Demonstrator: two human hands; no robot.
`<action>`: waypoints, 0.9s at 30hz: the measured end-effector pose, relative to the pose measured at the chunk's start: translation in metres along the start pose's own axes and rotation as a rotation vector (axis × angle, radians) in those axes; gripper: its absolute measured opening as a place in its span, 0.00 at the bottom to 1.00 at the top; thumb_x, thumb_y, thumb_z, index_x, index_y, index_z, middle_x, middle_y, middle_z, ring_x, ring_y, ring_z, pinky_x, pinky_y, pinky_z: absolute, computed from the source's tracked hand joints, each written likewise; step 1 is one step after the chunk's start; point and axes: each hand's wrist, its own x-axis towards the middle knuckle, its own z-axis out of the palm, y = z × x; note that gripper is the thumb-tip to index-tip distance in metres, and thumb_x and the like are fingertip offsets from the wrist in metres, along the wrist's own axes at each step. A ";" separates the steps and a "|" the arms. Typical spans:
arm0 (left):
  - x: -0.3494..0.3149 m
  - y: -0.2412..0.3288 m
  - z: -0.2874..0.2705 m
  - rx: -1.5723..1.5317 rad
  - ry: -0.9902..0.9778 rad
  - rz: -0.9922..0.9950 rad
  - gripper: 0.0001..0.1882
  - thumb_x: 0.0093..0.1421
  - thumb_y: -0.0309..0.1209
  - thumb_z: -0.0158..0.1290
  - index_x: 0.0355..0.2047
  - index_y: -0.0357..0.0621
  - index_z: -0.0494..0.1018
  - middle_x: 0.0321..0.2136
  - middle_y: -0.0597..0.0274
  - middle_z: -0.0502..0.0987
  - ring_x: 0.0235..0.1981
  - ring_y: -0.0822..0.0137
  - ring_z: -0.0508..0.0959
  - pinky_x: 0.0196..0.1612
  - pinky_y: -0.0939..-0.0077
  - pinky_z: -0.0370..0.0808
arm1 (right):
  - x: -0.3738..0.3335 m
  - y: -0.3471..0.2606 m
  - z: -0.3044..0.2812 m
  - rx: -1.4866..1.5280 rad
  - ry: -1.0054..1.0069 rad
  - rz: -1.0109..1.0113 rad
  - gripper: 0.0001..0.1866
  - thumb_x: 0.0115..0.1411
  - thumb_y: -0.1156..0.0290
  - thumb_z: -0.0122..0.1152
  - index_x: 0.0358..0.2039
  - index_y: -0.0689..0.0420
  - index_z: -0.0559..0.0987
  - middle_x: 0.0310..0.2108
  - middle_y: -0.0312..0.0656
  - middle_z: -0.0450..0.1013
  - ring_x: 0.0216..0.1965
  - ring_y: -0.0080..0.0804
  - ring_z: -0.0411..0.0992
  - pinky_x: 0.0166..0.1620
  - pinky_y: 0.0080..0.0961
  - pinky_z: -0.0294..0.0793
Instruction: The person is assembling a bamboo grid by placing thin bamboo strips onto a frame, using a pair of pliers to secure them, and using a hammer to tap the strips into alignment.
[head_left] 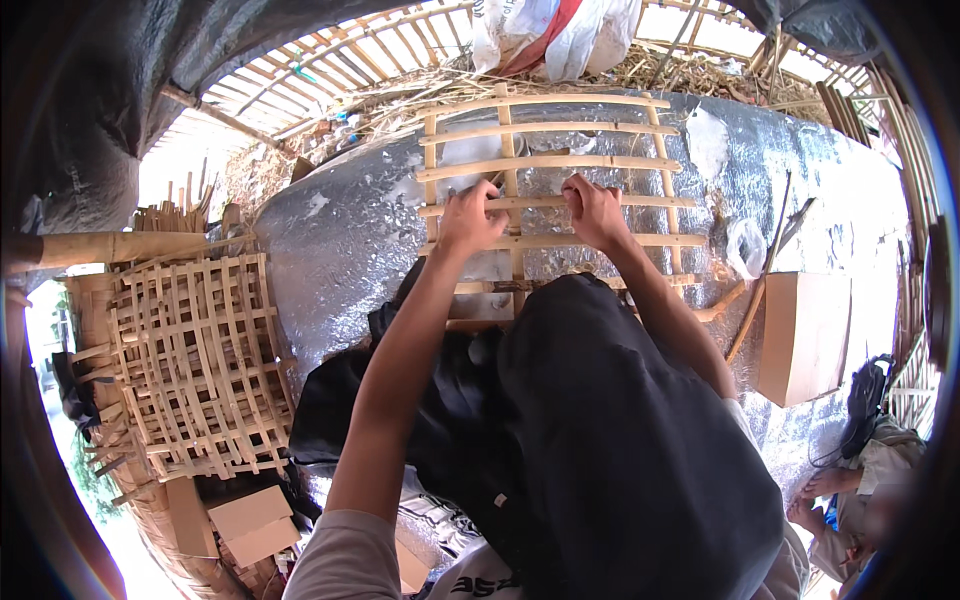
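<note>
A bamboo lattice of several cross slats over 3 long strips lies in front of me. My left hand is closed round one cross slat near the middle strip. Farther right, my right hand grips the same slat with curled fingers. Bare slat shows between the two hands. The lattice's near end is partly hidden by my dark-trousered knee.
Silver foil sheeting covers the floor. A cardboard box, sticks and a crumpled plastic bag are at right. Stacked bamboo lattices stand left. Another person's feet show lower right. White sacks hang ahead.
</note>
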 end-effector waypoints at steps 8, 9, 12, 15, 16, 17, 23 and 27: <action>-0.018 0.018 0.009 0.167 0.167 0.014 0.29 0.52 0.36 0.59 0.55 0.46 0.67 0.55 0.51 0.69 0.48 0.45 0.73 0.55 0.50 0.68 | -0.005 -0.011 -0.004 -0.070 -0.032 -0.024 0.05 0.65 0.69 0.49 0.39 0.52 0.73 0.29 0.44 0.78 0.37 0.48 0.76 0.46 0.47 0.64; -0.016 0.024 0.008 0.191 0.173 -0.011 0.32 0.53 0.36 0.58 0.59 0.45 0.66 0.61 0.51 0.65 0.51 0.45 0.71 0.57 0.50 0.67 | -0.006 -0.011 -0.005 -0.081 -0.029 -0.021 0.05 0.65 0.69 0.49 0.39 0.52 0.73 0.30 0.44 0.78 0.37 0.48 0.76 0.46 0.47 0.64; -0.011 0.035 -0.001 0.222 0.148 -0.039 0.39 0.53 0.39 0.58 0.66 0.52 0.61 0.66 0.54 0.57 0.51 0.43 0.70 0.57 0.49 0.67 | -0.007 -0.011 -0.007 -0.088 -0.003 -0.040 0.05 0.66 0.69 0.49 0.39 0.52 0.73 0.30 0.43 0.77 0.38 0.47 0.76 0.46 0.47 0.64; -0.010 0.020 0.001 0.274 0.067 -0.099 0.41 0.54 0.42 0.57 0.69 0.54 0.58 0.68 0.59 0.56 0.51 0.44 0.70 0.59 0.47 0.66 | -0.006 -0.017 -0.002 -0.045 0.006 -0.053 0.05 0.66 0.69 0.50 0.39 0.52 0.74 0.31 0.44 0.77 0.38 0.47 0.76 0.47 0.46 0.64; -0.008 0.020 0.004 0.325 0.128 -0.094 0.37 0.55 0.43 0.56 0.66 0.56 0.63 0.67 0.66 0.59 0.51 0.47 0.70 0.57 0.49 0.67 | -0.005 -0.017 -0.002 -0.034 0.018 -0.056 0.05 0.66 0.69 0.50 0.39 0.52 0.74 0.31 0.44 0.77 0.38 0.47 0.76 0.47 0.46 0.64; -0.005 0.019 0.005 0.372 0.150 -0.067 0.35 0.55 0.43 0.56 0.64 0.57 0.65 0.66 0.67 0.62 0.50 0.48 0.70 0.57 0.50 0.67 | -0.005 -0.015 -0.002 -0.005 0.029 -0.027 0.05 0.65 0.69 0.52 0.39 0.53 0.76 0.31 0.43 0.77 0.38 0.46 0.76 0.47 0.45 0.65; 0.026 0.003 -0.004 0.262 0.325 0.110 0.13 0.53 0.35 0.57 0.40 0.55 0.81 0.40 0.71 0.77 0.45 0.58 0.71 0.51 0.60 0.69 | 0.010 -0.012 -0.012 0.212 0.180 -0.007 0.06 0.61 0.72 0.63 0.38 0.57 0.82 0.33 0.43 0.80 0.32 0.35 0.80 0.35 0.31 0.79; 0.043 -0.014 -0.004 0.011 0.310 0.105 0.05 0.50 0.26 0.60 0.29 0.50 0.81 0.28 0.65 0.77 0.33 0.58 0.74 0.47 0.65 0.71 | 0.033 -0.019 -0.011 0.285 0.098 0.087 0.09 0.60 0.70 0.65 0.40 0.56 0.83 0.35 0.44 0.82 0.34 0.36 0.81 0.38 0.29 0.80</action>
